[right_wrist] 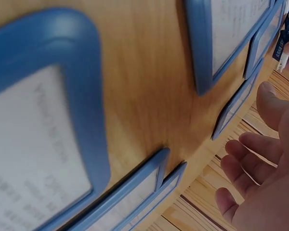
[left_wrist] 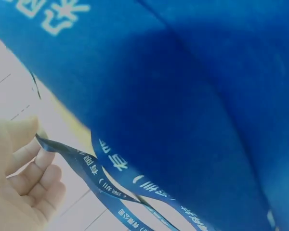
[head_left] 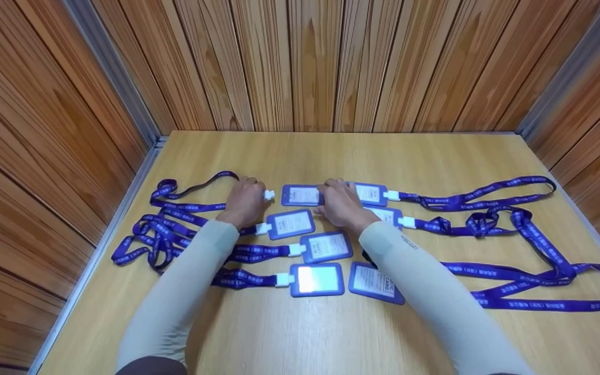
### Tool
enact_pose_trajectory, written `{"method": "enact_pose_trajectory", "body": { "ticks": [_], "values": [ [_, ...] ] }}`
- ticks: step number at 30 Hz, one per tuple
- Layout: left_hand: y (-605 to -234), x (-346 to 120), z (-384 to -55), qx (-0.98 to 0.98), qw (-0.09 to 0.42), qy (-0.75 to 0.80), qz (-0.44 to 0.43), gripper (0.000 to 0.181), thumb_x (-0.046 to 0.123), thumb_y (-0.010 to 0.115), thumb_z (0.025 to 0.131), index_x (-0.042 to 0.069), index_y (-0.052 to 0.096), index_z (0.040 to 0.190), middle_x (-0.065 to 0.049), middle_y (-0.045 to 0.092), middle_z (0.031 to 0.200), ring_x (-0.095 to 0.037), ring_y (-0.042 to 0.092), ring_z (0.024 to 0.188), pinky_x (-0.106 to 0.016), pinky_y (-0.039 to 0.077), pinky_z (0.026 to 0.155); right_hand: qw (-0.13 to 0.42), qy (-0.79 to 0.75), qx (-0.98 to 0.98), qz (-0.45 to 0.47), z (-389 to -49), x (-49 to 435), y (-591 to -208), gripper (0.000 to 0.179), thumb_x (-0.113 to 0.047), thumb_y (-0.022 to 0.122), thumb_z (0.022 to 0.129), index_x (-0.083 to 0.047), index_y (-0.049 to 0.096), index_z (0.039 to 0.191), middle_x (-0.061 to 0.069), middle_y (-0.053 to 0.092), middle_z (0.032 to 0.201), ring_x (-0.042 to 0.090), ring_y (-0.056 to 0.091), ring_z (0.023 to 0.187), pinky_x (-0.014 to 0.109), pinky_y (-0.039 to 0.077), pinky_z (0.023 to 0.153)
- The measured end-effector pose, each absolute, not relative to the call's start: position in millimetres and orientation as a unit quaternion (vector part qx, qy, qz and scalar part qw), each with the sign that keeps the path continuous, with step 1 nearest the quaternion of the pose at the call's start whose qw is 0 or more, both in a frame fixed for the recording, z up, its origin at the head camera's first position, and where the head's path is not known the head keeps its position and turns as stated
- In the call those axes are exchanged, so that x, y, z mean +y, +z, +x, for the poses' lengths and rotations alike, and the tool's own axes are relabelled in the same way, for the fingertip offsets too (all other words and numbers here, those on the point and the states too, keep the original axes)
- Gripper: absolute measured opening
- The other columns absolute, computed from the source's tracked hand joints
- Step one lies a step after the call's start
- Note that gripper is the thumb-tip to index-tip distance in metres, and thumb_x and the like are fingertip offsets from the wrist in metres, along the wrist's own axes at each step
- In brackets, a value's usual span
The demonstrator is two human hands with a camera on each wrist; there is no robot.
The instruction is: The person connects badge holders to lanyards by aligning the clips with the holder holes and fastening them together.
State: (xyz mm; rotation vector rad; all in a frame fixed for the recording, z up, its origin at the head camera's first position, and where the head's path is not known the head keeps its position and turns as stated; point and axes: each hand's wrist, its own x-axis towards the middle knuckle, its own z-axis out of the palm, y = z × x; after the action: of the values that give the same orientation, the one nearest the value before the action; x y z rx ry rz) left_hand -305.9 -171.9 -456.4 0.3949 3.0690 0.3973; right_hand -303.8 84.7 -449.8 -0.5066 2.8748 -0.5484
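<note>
My left hand (head_left: 245, 202) pinches a blue lanyard, and its white clip (head_left: 269, 195) pokes out past the fingers on the right. A small gap separates that clip from a blue-framed badge holder (head_left: 301, 195) at the back. In the left wrist view the thumb and finger grip the lanyard strap (left_wrist: 82, 166). My right hand (head_left: 339, 204) hovers between this badge holder and another badge holder (head_left: 372, 194) to its right, partly covering both. The right wrist view shows its fingers (right_wrist: 253, 166) loosely spread, holding nothing; whether they touch a holder I cannot tell.
Several badge holders with lanyards lie in two facing columns, including one holder (head_left: 317, 279) at front left and another (head_left: 376, 283) under my right sleeve. Tangled blue straps (head_left: 157, 234) spread left, more straps (head_left: 529, 281) right. Wood-plank walls (head_left: 310, 67) surround the table (head_left: 300, 338).
</note>
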Motion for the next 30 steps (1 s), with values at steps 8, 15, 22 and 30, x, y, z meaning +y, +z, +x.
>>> {"method": "enact_pose_trajectory", "body": {
  "ticks": [8, 15, 22, 30],
  "values": [
    [-455.7, -173.3, -303.0, 0.982, 0.011, 0.137, 0.126, 0.035, 0.035, 0.069, 0.1, 0.006, 0.072, 0.119, -0.006, 0.063, 0.105, -0.025, 0.051, 0.099, -0.041, 0.045, 0.091, 0.083, -0.142, 0.972, -0.166, -312.3, 79.8, -452.7, 0.062, -0.035, 0.066, 0.101, -0.012, 0.045, 0.155, 0.012, 0.041, 0.158, 0.032, 0.035, 0.142, 0.05, 0.025, 0.116],
    [-455.2, -174.6, -300.9, 0.982, 0.008, 0.136, 0.133, 0.031, 0.031, 0.072, 0.098, 0.004, 0.073, 0.114, -0.008, 0.064, 0.104, -0.027, 0.052, 0.098, -0.041, 0.045, 0.09, 0.091, -0.107, 0.977, -0.161, -319.5, 74.4, -458.3, 0.068, -0.041, 0.065, 0.101, -0.01, 0.041, 0.157, 0.012, 0.042, 0.156, 0.032, 0.038, 0.135, 0.047, 0.029, 0.108],
    [-456.0, -174.6, -299.9, 0.981, 0.011, 0.139, 0.131, 0.029, 0.03, 0.072, 0.098, 0.005, 0.074, 0.112, -0.007, 0.063, 0.103, -0.026, 0.051, 0.098, -0.041, 0.044, 0.09, 0.092, -0.099, 0.978, -0.16, -322.2, 73.7, -462.4, 0.068, -0.041, 0.062, 0.102, -0.011, 0.038, 0.158, 0.012, 0.041, 0.156, 0.032, 0.037, 0.133, 0.048, 0.029, 0.109],
    [-457.9, -174.2, -301.0, 0.982, 0.016, 0.131, 0.138, 0.029, 0.029, 0.071, 0.098, 0.004, 0.074, 0.113, -0.008, 0.065, 0.104, -0.027, 0.052, 0.098, -0.041, 0.044, 0.091, 0.098, -0.106, 0.977, -0.154, -323.2, 76.1, -465.2, 0.06, -0.04, 0.06, 0.104, -0.012, 0.045, 0.155, 0.009, 0.041, 0.155, 0.03, 0.037, 0.133, 0.05, 0.029, 0.111]
  ]
}}
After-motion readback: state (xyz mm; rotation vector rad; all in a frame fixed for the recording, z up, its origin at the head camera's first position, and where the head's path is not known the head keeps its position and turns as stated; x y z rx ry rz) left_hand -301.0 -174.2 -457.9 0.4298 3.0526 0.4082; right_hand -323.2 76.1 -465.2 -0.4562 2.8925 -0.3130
